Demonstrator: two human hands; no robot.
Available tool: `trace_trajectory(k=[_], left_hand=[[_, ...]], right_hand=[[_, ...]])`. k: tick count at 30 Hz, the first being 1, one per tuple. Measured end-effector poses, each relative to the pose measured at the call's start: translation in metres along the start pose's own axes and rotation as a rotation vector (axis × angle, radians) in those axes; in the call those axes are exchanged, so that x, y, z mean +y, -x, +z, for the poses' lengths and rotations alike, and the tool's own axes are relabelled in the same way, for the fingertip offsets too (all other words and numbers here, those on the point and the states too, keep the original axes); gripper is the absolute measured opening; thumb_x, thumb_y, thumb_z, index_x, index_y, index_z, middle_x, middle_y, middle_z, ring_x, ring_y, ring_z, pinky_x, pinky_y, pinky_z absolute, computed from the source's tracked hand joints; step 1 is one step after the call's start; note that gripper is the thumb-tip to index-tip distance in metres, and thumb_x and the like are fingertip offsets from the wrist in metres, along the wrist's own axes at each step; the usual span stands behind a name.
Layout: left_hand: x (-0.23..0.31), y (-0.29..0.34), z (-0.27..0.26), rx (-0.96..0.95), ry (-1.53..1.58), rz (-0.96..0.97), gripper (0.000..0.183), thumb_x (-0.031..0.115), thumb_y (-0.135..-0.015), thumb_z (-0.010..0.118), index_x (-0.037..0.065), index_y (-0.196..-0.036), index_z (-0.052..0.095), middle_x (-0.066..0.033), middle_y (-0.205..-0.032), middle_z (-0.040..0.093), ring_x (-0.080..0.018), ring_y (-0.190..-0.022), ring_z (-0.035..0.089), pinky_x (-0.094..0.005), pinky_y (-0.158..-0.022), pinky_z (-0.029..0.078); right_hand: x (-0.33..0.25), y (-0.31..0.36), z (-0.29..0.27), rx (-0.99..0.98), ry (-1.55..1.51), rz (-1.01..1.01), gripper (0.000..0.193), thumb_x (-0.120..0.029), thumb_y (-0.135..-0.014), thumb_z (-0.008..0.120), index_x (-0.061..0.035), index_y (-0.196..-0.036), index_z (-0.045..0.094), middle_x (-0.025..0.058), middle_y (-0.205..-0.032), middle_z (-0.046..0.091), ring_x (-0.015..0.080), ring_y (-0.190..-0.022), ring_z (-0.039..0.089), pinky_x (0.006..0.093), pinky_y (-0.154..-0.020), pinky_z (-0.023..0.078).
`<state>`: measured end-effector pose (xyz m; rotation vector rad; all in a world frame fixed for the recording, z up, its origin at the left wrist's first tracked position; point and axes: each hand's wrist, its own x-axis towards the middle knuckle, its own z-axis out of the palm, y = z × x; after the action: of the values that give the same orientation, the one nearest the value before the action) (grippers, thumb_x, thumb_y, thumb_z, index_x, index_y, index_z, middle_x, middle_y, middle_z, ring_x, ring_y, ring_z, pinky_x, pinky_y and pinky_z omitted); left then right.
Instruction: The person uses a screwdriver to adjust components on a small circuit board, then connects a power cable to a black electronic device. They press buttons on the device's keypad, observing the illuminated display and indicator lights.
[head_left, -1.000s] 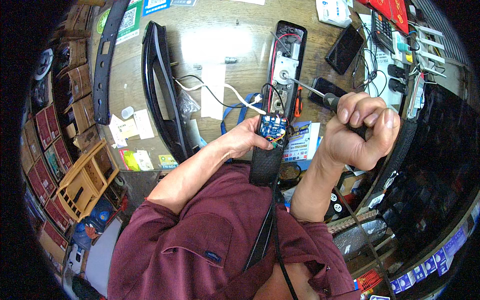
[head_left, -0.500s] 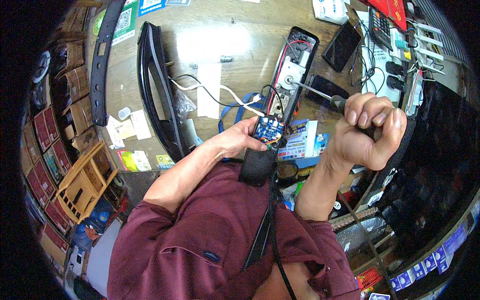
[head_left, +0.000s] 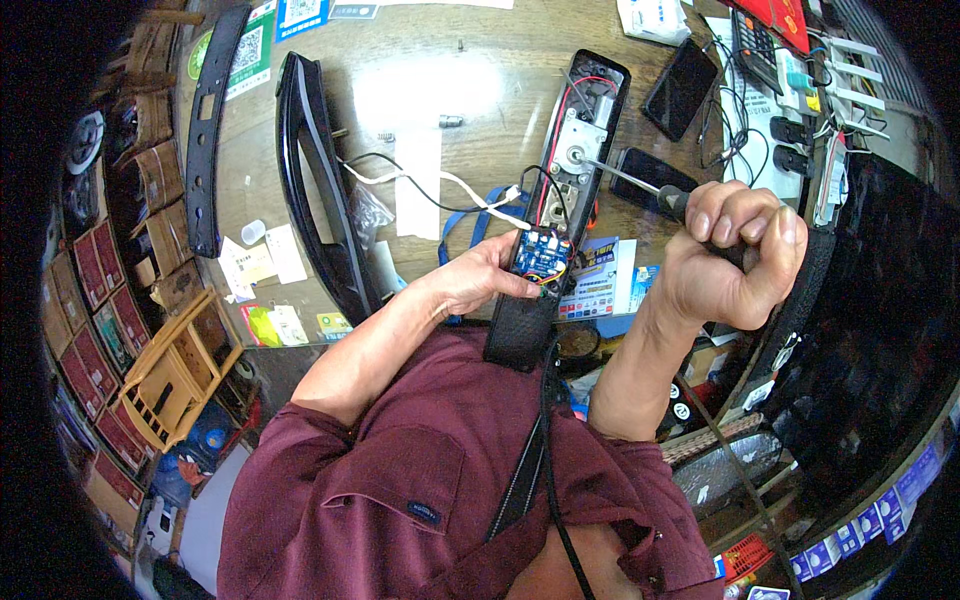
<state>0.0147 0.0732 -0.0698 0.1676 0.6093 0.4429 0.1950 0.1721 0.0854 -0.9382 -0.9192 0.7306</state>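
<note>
My right hand (head_left: pixel 735 255) is closed around the dark handle of a screwdriver (head_left: pixel 640 182). Its thin shaft points left, with the tip on a silver metal part inside a long black opened casing (head_left: pixel 572 150). My left hand (head_left: pixel 487 283) holds the near end of that casing, fingers beside a small blue circuit board (head_left: pixel 543 255). Red, black and white wires (head_left: pixel 440 185) run from the board and along the casing.
Two long curved black panels (head_left: pixel 310 170) (head_left: pixel 210 120) lie to the left on the wooden bench (head_left: pixel 470 60). Two dark phones (head_left: pixel 682 88) (head_left: pixel 640 165) and cables sit at the right. Paper slips and small screws are scattered. A wooden crate (head_left: pixel 170 375) stands lower left.
My right hand with the screwdriver has shifted slightly right and up, bringing the tip onto the silver part in the casing. The left hand stays on the casing.
</note>
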Motion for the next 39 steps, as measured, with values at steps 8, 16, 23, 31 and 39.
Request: trace_trajectory(k=[8, 16, 23, 31, 39], left_hand=[[-0.005, 0.005, 0.005, 0.030, 0.104, 0.160, 0.041, 0.004, -0.100, 0.062, 0.000, -0.140, 0.055, -0.0050, -0.128, 0.068, -0.0141, -0.117, 0.064, -0.0315, -0.106, 0.048], [-0.020, 0.010, 0.009, 0.132, 0.164, 0.315, 0.038, 0.009, -0.105, 0.058, -0.005, -0.140, 0.056, -0.0089, -0.126, 0.071, -0.0117, -0.111, 0.066, -0.0222, -0.092, 0.052], [-0.020, 0.012, 0.009, 0.178, 0.165, 0.295, 0.036, 0.007, -0.105, 0.058, -0.003, -0.139, 0.057, -0.0113, -0.129, 0.069, -0.0165, -0.116, 0.066, -0.0318, -0.104, 0.052], [-0.025, 0.009, 0.009, 0.233, 0.187, 0.346, 0.038, 0.006, -0.104, 0.060, -0.003, -0.141, 0.055, -0.0107, -0.128, 0.069, -0.0170, -0.115, 0.066, -0.0328, -0.103, 0.053], [-0.008, 0.010, 0.016, 0.294, 0.241, 0.236, 0.032, 0.010, -0.102, 0.065, 0.002, -0.134, 0.063, -0.0060, -0.118, 0.073, -0.0119, -0.102, 0.068, -0.0263, -0.083, 0.054]], right_hand=[[0.002, -0.004, -0.004, -0.049, -0.021, -0.021, 0.025, -0.014, -0.099, 0.043, -0.0042, -0.076, 0.042, 0.0098, -0.057, 0.043, 0.0152, -0.045, 0.036, 0.0287, -0.041, 0.035], [0.004, -0.009, -0.009, -0.147, -0.023, -0.035, 0.023, -0.012, -0.098, 0.042, -0.0029, -0.076, 0.043, 0.0117, -0.058, 0.043, 0.0166, -0.045, 0.037, 0.0300, -0.041, 0.036], [0.003, -0.009, -0.012, -0.221, -0.095, -0.014, 0.022, -0.010, -0.096, 0.044, -0.0025, -0.076, 0.043, 0.0118, -0.059, 0.043, 0.0157, -0.046, 0.037, 0.0289, -0.041, 0.036], [0.002, -0.012, -0.015, -0.227, -0.122, -0.012, 0.022, -0.011, -0.097, 0.045, -0.0023, -0.077, 0.044, 0.0116, -0.059, 0.044, 0.0154, -0.047, 0.038, 0.0287, -0.041, 0.036], [0.004, -0.013, -0.016, -0.235, -0.156, -0.015, 0.022, -0.010, -0.096, 0.045, -0.0023, -0.076, 0.043, 0.0115, -0.060, 0.045, 0.0157, -0.048, 0.038, 0.0289, -0.042, 0.036]])
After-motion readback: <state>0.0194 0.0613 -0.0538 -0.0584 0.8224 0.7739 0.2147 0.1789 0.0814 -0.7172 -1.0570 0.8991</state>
